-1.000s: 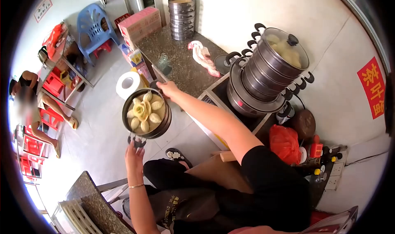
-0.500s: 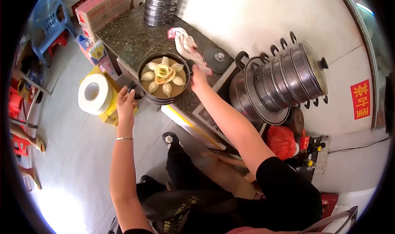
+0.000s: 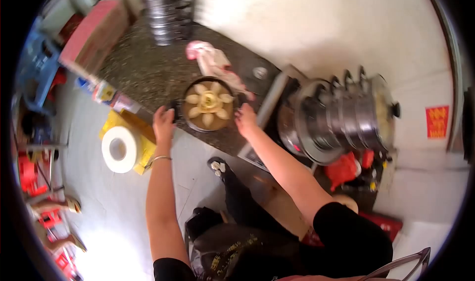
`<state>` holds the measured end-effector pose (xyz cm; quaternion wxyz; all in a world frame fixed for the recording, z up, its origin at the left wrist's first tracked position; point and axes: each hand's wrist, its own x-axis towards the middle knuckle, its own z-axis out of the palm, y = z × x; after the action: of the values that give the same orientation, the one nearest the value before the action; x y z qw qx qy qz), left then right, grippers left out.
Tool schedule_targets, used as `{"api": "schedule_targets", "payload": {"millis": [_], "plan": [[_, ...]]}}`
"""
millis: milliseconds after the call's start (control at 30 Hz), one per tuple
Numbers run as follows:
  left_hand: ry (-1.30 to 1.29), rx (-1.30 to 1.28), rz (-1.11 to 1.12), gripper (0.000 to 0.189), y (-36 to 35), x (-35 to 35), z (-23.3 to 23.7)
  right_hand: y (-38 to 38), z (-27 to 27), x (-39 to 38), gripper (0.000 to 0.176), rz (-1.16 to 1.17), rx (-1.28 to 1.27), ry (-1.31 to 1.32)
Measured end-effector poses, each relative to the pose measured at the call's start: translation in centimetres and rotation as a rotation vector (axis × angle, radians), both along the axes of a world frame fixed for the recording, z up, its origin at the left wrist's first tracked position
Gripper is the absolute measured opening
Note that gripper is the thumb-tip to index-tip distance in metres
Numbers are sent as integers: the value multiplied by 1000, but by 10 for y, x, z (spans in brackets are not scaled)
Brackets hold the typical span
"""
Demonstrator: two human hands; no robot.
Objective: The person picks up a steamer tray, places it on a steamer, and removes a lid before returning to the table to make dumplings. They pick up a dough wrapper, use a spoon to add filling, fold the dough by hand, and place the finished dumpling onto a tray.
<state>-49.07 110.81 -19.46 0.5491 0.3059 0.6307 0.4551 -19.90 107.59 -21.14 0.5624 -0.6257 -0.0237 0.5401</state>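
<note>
A round metal steamer tray point(image 3: 186, 120) holding several pale dumplings point(image 3: 209, 103) around a yellow flower-shaped one rests on the dark granite counter point(image 3: 143, 73). My left hand point(image 3: 163, 123) grips the tray's left handle. My right hand point(image 3: 246, 120) holds its right side. The view is motion-blurred.
A tall stack of steamer tiers with a glass lid point(image 3: 346, 115) stands on a cooker at the right. A pink-white cloth point(image 3: 210, 61) and a small lid point(image 3: 260, 73) lie behind the tray. More steamer tiers point(image 3: 166, 14), a pink box point(image 3: 91, 34) and a paper roll point(image 3: 118, 149) are at the left.
I carried the tray from above the floor onto the counter, toward the cloth. Both hands stayed on its handles. The camera view tilted and shifted.
</note>
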Motion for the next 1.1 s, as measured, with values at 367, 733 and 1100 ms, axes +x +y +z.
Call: {"api": "schedule_targets", "payload": {"millis": [367,733,1100], "plan": [[-350,21,-345,53,-72,210,260,-303,294,190,35,-174,-12,-169],[-258,-401,-716,80,-20,347,268,-243,260,370,36,-155,199,-165],[-228,-331,-829,52,-15,352,269,-226,254,352,35,-202,150,-35]]}}
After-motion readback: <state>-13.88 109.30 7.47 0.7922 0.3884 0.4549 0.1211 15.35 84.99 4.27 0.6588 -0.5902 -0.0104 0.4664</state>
